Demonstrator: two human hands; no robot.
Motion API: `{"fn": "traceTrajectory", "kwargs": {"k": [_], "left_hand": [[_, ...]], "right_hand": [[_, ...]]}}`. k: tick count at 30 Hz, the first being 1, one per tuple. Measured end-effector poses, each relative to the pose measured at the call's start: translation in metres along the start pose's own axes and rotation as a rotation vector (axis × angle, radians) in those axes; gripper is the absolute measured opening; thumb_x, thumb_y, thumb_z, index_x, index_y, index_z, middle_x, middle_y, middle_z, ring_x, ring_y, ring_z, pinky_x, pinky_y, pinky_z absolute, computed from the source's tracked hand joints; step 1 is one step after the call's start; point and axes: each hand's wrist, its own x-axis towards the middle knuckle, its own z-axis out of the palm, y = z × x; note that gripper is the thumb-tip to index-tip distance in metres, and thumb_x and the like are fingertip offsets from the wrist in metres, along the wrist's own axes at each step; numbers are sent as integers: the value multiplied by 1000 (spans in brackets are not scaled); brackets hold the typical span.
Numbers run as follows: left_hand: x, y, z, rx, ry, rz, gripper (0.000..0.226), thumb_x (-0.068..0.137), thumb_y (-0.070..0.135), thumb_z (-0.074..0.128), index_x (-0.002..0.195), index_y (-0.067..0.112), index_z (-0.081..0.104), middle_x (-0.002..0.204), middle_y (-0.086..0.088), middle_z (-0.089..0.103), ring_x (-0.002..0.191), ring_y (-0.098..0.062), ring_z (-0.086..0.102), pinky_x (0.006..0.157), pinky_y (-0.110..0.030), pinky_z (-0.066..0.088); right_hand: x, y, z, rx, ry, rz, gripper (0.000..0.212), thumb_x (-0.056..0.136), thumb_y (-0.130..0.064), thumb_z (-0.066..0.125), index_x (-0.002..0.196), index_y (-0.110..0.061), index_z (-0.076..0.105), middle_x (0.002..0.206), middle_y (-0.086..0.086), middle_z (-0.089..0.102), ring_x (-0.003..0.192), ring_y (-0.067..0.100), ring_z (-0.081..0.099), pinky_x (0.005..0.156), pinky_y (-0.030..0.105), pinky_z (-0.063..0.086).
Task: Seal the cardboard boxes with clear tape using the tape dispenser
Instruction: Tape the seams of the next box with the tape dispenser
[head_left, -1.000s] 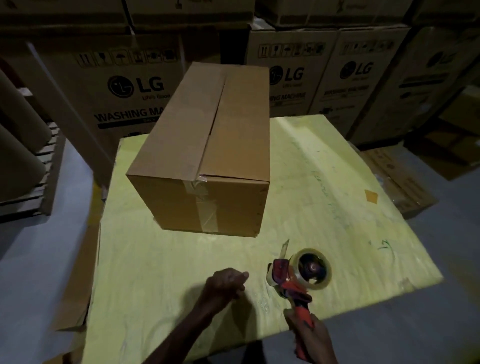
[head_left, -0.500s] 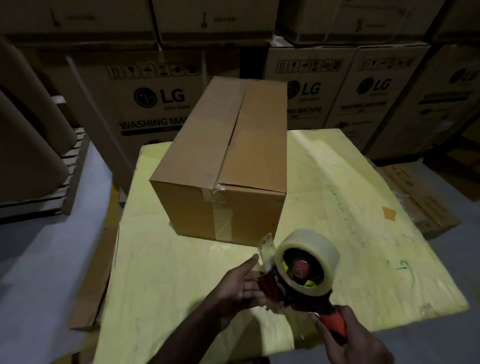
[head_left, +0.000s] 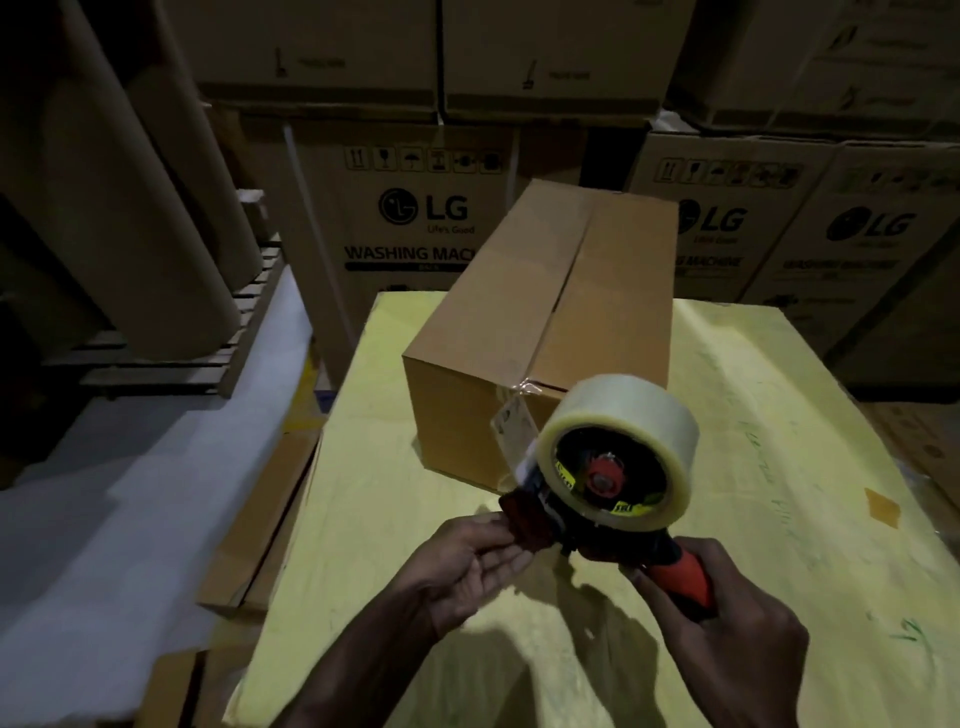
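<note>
**Holding the tape dispenser over the tabletop, near the box**

Raised above the yellow tabletop (head_left: 779, 467), the tape dispenser (head_left: 602, 478) sits between both hands in the lower middle of the view. The right grip (head_left: 727, 639) is curled closed round the dispenser's orange handle. The left grip (head_left: 467, 561) lies palm up at the front end and pinches the red front plate, thumb above and fingers beneath. A thick roll of clear tape (head_left: 623, 415) is mounted on the dispenser, its open side towards the camera. A loose end of tape (head_left: 511, 431) stands up from the front of the dispenser.

Just beyond the dispenser, the cardboard box (head_left: 519, 322) rests on the tabletop, its top flaps folded shut and meeting at a centre seam. A crumpled bit of tape (head_left: 527, 387) shows at the seam's near end. Neither grip touches the box.

Behind the tabletop stand stacked washing machine cartons (head_left: 415, 223). To the left lie a white sheet (head_left: 130, 493) and flat cardboard (head_left: 260, 519), with large brown rolls (head_left: 156, 208) further back.
</note>
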Motion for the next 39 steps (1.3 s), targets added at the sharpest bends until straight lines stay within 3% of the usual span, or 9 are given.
{"fn": "traceTrajectory", "kwargs": {"k": [5, 13, 16, 18, 20, 26, 29, 33, 39], "left_hand": [[-9, 22, -3, 87, 1, 72, 23, 98, -15, 48, 101, -8, 71, 89, -23, 76, 71, -20, 78, 58, -23, 61], [-23, 88, 14, 433, 238, 509, 12, 89, -17, 62, 96, -12, 71, 74, -14, 75, 61, -16, 74, 57, -25, 61], [-27, 112, 23, 526, 311, 641, 23, 86, -17, 64, 75, 1, 74, 71, -14, 75, 59, -14, 72, 56, -25, 60], [-27, 125, 26, 569, 349, 696, 22, 86, -16, 63, 82, 1, 77, 73, -14, 76, 60, -13, 71, 56, -25, 59], [-24, 136, 28, 568, 379, 728, 19, 88, -14, 62, 90, -1, 77, 74, -11, 77, 63, -12, 73, 59, -26, 61], [-11, 158, 28, 444, 469, 770, 22, 92, -12, 59, 84, 0, 75, 74, -14, 74, 54, -10, 70, 54, -27, 61], [-4, 167, 13, 424, 514, 838, 19, 94, -3, 66, 79, 4, 75, 61, -6, 71, 50, -9, 65, 51, -24, 57], [3, 193, -30, 297, 474, 765, 16, 94, 6, 72, 104, -5, 76, 68, -9, 74, 51, -10, 66, 48, -17, 50], [12, 187, -30, 406, 417, 860, 5, 91, 10, 77, 89, 6, 78, 73, -12, 76, 57, -14, 69, 57, -21, 55]], "right_hand": [[27, -16, 4, 52, -45, -54, 46, 70, -70, 60, 92, -31, 71, 63, -11, 67, 57, 22, 68, 53, 34, 52], [83, -30, 10, 45, -133, -249, 40, 79, -64, 73, 99, -31, 64, 70, -7, 68, 59, 24, 66, 51, 34, 50], [113, -36, 13, 88, -248, -358, 38, 91, -65, 61, 109, -32, 55, 78, -6, 66, 64, 22, 64, 54, 33, 49], [138, -41, 12, 113, -349, -418, 45, 91, -72, 51, 115, -34, 51, 86, -6, 66, 70, 18, 64, 56, 37, 54], [159, -46, 11, 122, -401, -488, 50, 92, -74, 46, 121, -33, 49, 92, -5, 66, 75, 15, 64, 59, 37, 56], [185, -64, 26, 103, -420, -573, 58, 98, -68, 43, 139, -27, 48, 97, -8, 59, 76, 10, 59, 60, 17, 43], [185, -55, 31, 83, -412, -590, 58, 96, -71, 41, 137, -31, 47, 99, -4, 65, 77, 13, 62, 60, 23, 51], [185, -26, 19, 48, -393, -556, 54, 97, -70, 44, 134, -31, 52, 95, -6, 67, 72, 11, 61, 57, 17, 38], [177, -5, 17, 62, -368, -523, 58, 93, -76, 37, 127, -31, 52, 85, -7, 64, 63, 9, 59, 51, 22, 44]]}}
